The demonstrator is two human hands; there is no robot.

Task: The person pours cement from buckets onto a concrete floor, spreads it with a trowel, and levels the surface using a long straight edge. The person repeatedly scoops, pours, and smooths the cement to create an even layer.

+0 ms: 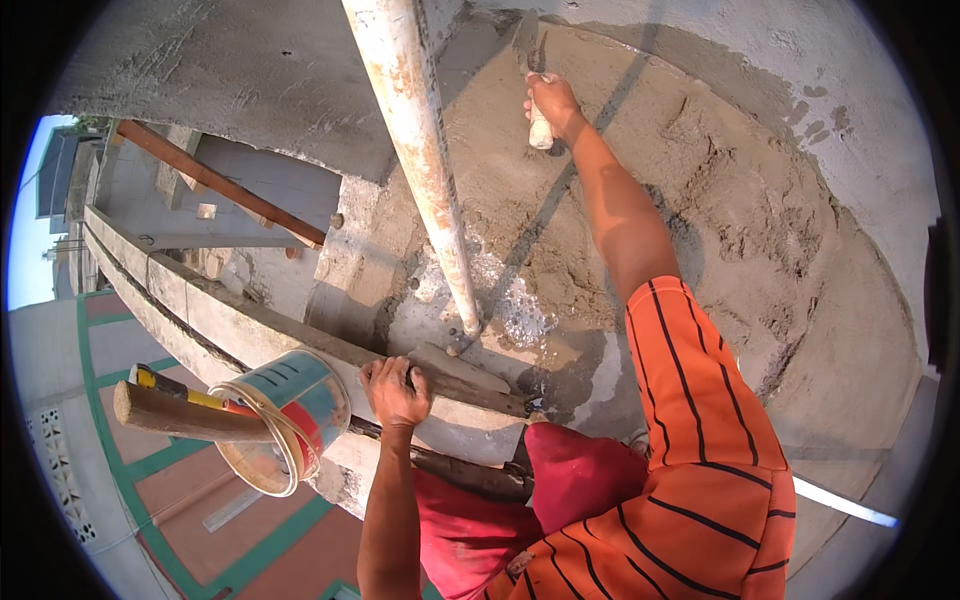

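My right hand (554, 100) reaches far forward, its fingers wrapped round the pale handle of a trowel (526, 42). The trowel's blade points away from me, at the far edge of the wet mortar (640, 110) where it meets the wall. My left hand (396, 391) rests on the top of a concrete ledge (470, 425), fingers bent over its edge; whether they grip it is hard to make out. Close to that hand, on its left, stands a clear plastic bucket (250, 425) holding a wooden-handled tool (185, 415) and a yellow-and-black tool handle (165, 385).
A rust-stained white pole (420, 130) slants down to the floor between my arms. Rough mortar heaps (760, 200) spread to the right along the curved wall (850, 120). Past the ledge, a reddish-brown beam (215, 180) spans a gap, and a tiled surface (200, 510) lies far below.
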